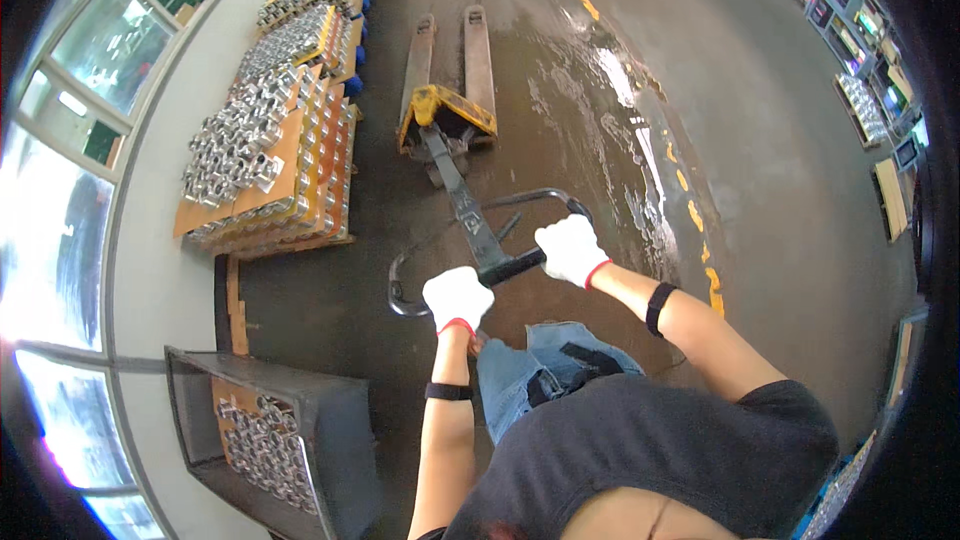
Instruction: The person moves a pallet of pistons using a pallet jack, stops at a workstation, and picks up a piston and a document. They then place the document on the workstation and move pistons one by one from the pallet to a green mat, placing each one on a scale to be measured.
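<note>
Both my hands wear white gloves with red cuffs and grip the black loop handle (513, 268) of a pallet jack. My left hand (458, 298) is closed round the handle's left part, and my right hand (572, 250) is closed round its right part. From the handle a dark steering bar (459, 192) runs forward to the yellow body (428, 104). Beyond it two worn forks (480, 65) point away from me, low over the floor, with nothing on them. My fingers' undersides are hidden by the gloves' backs.
Stacked layers of silvery metal parts (235, 160) with cardboard sheets (270, 180) stand on pallets along the left wall. Nearer, a dark metal bin (345, 440) holds similar parts. Wet floor and a worn yellow line (695, 215) lie to the right; shelves (840, 25) stand far right.
</note>
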### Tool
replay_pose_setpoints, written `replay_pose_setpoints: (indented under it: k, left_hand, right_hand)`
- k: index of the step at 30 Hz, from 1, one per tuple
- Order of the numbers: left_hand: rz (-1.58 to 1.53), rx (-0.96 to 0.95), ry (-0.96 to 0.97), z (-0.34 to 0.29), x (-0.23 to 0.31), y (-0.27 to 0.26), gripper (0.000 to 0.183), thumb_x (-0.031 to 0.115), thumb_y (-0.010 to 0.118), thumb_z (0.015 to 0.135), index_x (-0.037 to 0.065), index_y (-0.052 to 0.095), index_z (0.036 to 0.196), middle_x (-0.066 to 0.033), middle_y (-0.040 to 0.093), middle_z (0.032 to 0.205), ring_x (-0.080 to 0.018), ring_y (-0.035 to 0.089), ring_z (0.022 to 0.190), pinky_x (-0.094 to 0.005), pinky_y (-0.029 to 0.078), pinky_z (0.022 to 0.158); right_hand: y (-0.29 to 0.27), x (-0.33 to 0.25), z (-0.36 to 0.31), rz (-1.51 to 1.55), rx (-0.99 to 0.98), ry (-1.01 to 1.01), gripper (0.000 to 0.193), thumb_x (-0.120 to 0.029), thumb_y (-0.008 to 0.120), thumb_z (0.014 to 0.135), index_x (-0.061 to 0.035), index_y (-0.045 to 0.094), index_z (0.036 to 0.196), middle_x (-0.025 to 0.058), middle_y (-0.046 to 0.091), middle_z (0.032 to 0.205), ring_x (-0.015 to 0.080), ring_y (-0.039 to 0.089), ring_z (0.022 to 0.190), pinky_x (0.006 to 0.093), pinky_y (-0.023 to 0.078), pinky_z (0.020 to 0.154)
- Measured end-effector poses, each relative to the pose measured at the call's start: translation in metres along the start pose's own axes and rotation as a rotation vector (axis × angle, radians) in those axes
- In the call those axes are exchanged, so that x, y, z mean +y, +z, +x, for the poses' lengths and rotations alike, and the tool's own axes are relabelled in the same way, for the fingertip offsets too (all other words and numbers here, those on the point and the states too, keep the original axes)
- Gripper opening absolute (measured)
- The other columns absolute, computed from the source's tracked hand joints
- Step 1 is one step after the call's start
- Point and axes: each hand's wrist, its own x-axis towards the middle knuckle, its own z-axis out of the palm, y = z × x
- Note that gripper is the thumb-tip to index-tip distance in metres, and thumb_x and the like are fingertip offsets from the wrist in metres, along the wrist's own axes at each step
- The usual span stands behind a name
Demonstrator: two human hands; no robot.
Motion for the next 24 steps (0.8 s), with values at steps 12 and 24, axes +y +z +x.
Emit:
replay_pose_setpoints:
  k: [12,24]
  left_hand:
    - [-0.068,0.088,0.009,-0.029,0.039,0.026,0.020,0.026,0.064,0.070,0.011,0.073,0.078,-0.0140,0.070,0.078,-0.0319,0.069,0.075,-0.0413,0.050,0.064]
    - [-0.076,0.101,0.105,-0.101,0.045,0.069,0.018,0.022,0.059,0.073,0.010,0.072,0.073,-0.0151,0.070,0.074,-0.0311,0.069,0.070,-0.0429,0.049,0.063]
  right_hand:
    - [0.003,0.022,-0.049,-0.060,-0.013,0.009,0.012,-0.020,0.064,0.069,-0.0095,0.066,0.074,0.0134,0.068,0.071,0.0302,0.068,0.067,0.0419,0.049,0.064]
    - [0.033,0.009,-0.128,0.006,-0.176,-0.094,0.022,-0.030,0.065,0.077,-0.0078,0.066,0.081,0.0156,0.068,0.073,0.0348,0.068,0.069,0.0461,0.052,0.064]
